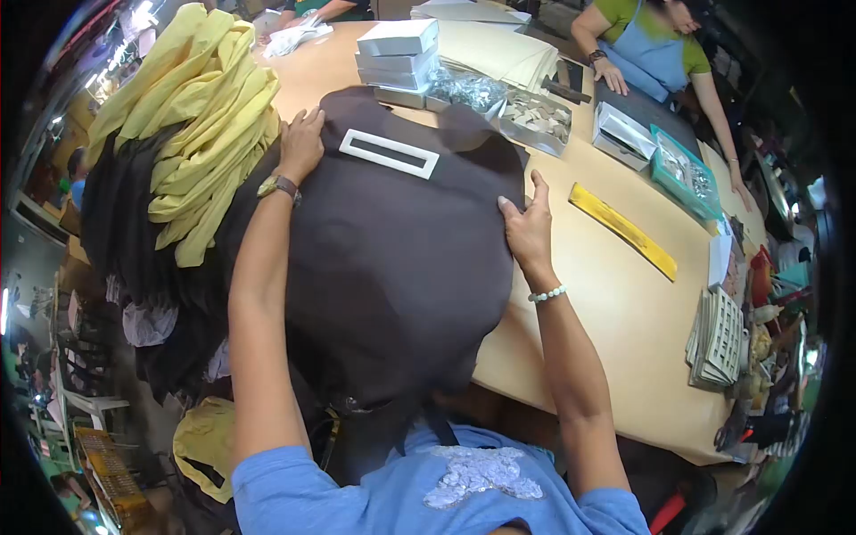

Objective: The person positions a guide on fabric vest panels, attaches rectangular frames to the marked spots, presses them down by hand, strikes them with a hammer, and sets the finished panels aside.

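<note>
A dark brown cloth lies across the near side of the table and hangs over its front edge. On its upper part rests a white rectangular frame with a long slot. My left hand holds the cloth near its upper left, fingers bent over the fabric. At the right edge, my right hand grips the same cloth, thumb on top and index finger raised; its other fingers are partly hidden. Neither hand touches the white frame.
Yellow cloth is heaped at the left. Stacked white boxes and a tray of small pieces stand at the back. A yellow strip lies on the table at right. A co-worker in a blue apron leans in.
</note>
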The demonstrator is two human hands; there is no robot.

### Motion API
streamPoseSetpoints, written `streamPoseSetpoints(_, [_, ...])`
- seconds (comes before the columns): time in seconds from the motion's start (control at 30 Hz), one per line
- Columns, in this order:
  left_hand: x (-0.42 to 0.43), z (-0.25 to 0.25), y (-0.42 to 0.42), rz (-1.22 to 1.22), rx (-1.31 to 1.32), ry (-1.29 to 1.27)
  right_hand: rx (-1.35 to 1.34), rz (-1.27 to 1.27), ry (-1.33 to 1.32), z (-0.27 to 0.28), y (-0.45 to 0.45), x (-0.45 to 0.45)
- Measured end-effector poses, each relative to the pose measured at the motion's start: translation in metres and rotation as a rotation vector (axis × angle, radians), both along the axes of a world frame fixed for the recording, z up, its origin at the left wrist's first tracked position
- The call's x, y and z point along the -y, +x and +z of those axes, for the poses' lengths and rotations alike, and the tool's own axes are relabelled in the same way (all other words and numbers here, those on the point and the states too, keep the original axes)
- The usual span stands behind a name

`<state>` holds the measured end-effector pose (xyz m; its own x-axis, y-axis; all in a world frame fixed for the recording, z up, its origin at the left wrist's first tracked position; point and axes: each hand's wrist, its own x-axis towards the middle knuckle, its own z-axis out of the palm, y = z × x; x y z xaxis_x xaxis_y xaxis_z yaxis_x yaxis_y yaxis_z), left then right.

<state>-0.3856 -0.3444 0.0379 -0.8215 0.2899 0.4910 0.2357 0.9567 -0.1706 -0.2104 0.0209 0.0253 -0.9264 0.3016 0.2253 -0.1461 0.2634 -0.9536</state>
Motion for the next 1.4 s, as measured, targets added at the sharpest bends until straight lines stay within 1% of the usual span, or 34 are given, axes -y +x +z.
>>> streamPoseSetpoints(0.07, [-0.009, -0.003, -0.007, 0.046, 0.025, 0.003, 0.04, -0.051, 0.046, 0.006, 0.001, 0.0])
streamPoseSetpoints(0.17, [-0.026, 0.0, -0.003, 0.115, 0.098, 0.054, 0.045, -0.069, 0.047, 0.018, 0.005, 0.004])
streamPoseSetpoints(0.27, [-0.049, 0.0, 0.015, 0.11, 0.184, 0.315, 0.204, -0.073, 0.031, 0.034, 0.01, 0.006])
streamPoseSetpoints(0.3, [-0.05, -0.004, 0.019, 0.096, 0.262, 0.383, 0.145, -0.074, 0.023, 0.027, 0.006, 0.005])
streamPoseSetpoints(0.37, [-0.057, -0.006, 0.034, 0.125, 0.475, 0.442, 0.035, -0.075, 0.007, 0.006, -0.002, 0.0])
streamPoseSetpoints(0.47, [-0.057, -0.013, 0.035, 0.143, 0.478, 0.328, 0.069, -0.087, 0.026, 0.012, 0.002, 0.002])
streamPoseSetpoints(0.57, [-0.066, -0.009, 0.031, 0.144, 0.345, 0.183, 0.089, -0.089, 0.008, 0.012, 0.001, 0.003])
streamPoseSetpoints(0.6, [-0.075, -0.006, 0.034, 0.102, 0.274, 0.157, 0.095, -0.089, 0.001, 0.013, 0.001, 0.003])
streamPoseSetpoints(0.73, [-0.126, 0.008, 0.066, -0.075, 0.362, 0.25, 0.086, -0.081, 0.038, 0.011, 0.0, 0.001])
streamPoseSetpoints(0.8, [-0.144, -0.005, 0.072, -0.119, 0.43, 0.235, 0.052, -0.085, 0.047, 0.005, -0.003, 0.0])
streamPoseSetpoints(0.9, [-0.15, -0.014, 0.076, -0.125, 0.461, 0.24, 0.155, -0.066, -0.025, 0.015, 0.002, -0.002])
streamPoseSetpoints(1.0, [-0.147, -0.019, 0.073, -0.128, 0.449, 0.261, 0.037, -0.082, -0.467, 0.013, 0.014, -0.009])
streamPoseSetpoints(1.1, [-0.148, -0.018, 0.073, -0.118, 0.461, 0.265, 0.041, -0.089, -0.062, 0.001, 0.04, -0.025])
streamPoseSetpoints(1.13, [-0.149, -0.018, 0.073, -0.114, 0.462, 0.266, -0.016, -0.072, 0.131, -0.006, 0.047, -0.027])
streamPoseSetpoints(1.17, [-0.15, -0.019, 0.072, -0.117, 0.458, 0.265, -0.077, -0.023, 0.262, -0.009, 0.055, -0.027])
streamPoseSetpoints(1.23, [-0.149, -0.02, 0.071, -0.111, 0.45, 0.261, -0.102, 0.044, 0.401, -0.004, 0.065, -0.017])
streamPoseSetpoints(1.33, [-0.147, -0.022, 0.07, -0.123, 0.44, 0.266, -0.387, 0.172, 0.664, 0.006, 0.073, -0.005])
streamPoseSetpoints(1.4, [-0.146, -0.023, 0.07, -0.131, 0.435, 0.28, -0.326, 0.336, 0.636, -0.005, 0.091, 0.002])
